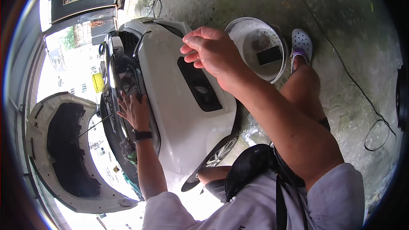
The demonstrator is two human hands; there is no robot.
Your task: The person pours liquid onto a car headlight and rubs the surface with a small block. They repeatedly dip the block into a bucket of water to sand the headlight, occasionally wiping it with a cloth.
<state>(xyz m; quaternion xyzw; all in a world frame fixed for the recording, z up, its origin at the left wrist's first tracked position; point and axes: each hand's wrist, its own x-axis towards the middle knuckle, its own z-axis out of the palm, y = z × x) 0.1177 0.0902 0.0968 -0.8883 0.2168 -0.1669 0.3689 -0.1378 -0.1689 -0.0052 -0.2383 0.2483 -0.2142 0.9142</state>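
My left hand [134, 111], with a dark band at its wrist, lies with fingers spread on the dark front edge of the white car's engine bay. No held object shows there. My right hand [206, 50] is raised over the white bumper [166, 102], near the upper end of a long dark recess [202, 88]. Its fingers are loosely bent and a little apart, with nothing visible between them. The palm is partly hidden. Below the left hand, the dark engine bay shows beside the bumper.
The car's raised hood [38, 145] is at the left, with a thin rod near it. A white round bucket [283, 53] bears a dark rectangular object [269, 55]. Beside it are my foot in a clog [301, 40] and a cable [341, 59]. A wheel [217, 153] sits low centre.
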